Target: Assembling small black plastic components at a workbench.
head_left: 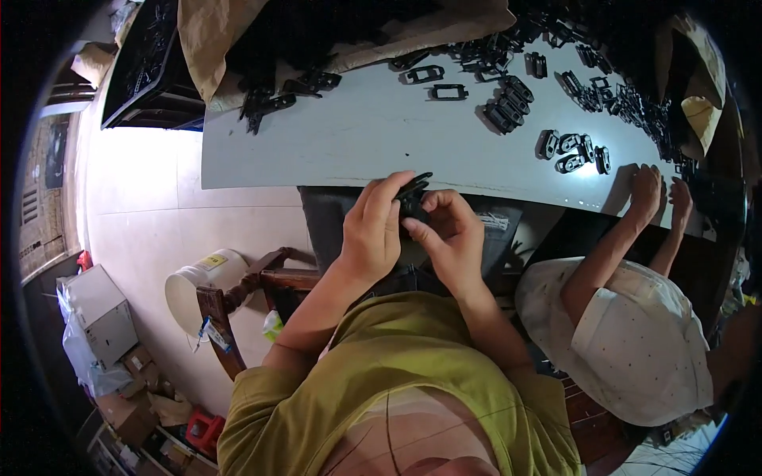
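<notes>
Just off the table's near edge, above my lap, I hold a small black plastic part (413,198) between both hands. My left hand (371,230) grips its left side with bent fingers. From the right, my right hand (451,234) pinches it with thumb and forefinger. The part's exact kind is hidden by my fingers. On the light grey table (341,151) beyond lie black rectangular frames (449,92), a row of black oblong housings (508,105) and a small group of similar pieces (570,151).
Brown paper (214,47) with dark parts covers the far left of the table. Loose black parts pile up along the far right. A person in a white dotted top (635,341) works at my right. A white bucket (208,285) and a wooden chair (286,279) stand at left.
</notes>
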Motion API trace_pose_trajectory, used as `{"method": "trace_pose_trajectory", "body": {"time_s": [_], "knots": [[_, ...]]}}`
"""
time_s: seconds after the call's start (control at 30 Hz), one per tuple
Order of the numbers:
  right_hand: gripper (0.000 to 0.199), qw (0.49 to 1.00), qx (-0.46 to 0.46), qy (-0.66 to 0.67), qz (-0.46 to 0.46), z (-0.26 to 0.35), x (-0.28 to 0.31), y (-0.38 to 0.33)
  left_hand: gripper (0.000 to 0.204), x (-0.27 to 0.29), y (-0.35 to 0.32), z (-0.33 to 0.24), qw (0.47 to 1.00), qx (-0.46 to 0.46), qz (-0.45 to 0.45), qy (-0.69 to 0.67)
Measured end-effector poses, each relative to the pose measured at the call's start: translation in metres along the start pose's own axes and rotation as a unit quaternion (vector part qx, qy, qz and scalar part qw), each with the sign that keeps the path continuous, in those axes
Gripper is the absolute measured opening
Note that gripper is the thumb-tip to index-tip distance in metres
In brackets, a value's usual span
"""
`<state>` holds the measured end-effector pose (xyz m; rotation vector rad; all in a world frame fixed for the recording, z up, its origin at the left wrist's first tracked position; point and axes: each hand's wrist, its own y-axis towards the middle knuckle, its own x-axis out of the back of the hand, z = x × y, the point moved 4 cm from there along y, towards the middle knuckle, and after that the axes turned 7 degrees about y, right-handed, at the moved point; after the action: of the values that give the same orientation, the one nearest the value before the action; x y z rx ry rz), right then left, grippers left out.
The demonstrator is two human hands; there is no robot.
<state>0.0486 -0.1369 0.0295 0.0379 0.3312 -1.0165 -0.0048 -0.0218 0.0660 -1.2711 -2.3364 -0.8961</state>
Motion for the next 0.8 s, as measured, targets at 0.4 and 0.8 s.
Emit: {"method": "trace_pose_trajectory", "body": {"time_s": [0.4,0.8], "knots": [[0.023,0.869,0.145,-0.469,-0.057,0.018,0.044,0.077,0.023,-0.002,0.005,0.076,0.976,0.198,-0.011,-0.087],[0.028,0.848,0.186,-0.495,0.041,0.012,0.02,0.072,0.023,-0.002,0.011,0.071,0.964,0.224,0.047,-0.135]]}}
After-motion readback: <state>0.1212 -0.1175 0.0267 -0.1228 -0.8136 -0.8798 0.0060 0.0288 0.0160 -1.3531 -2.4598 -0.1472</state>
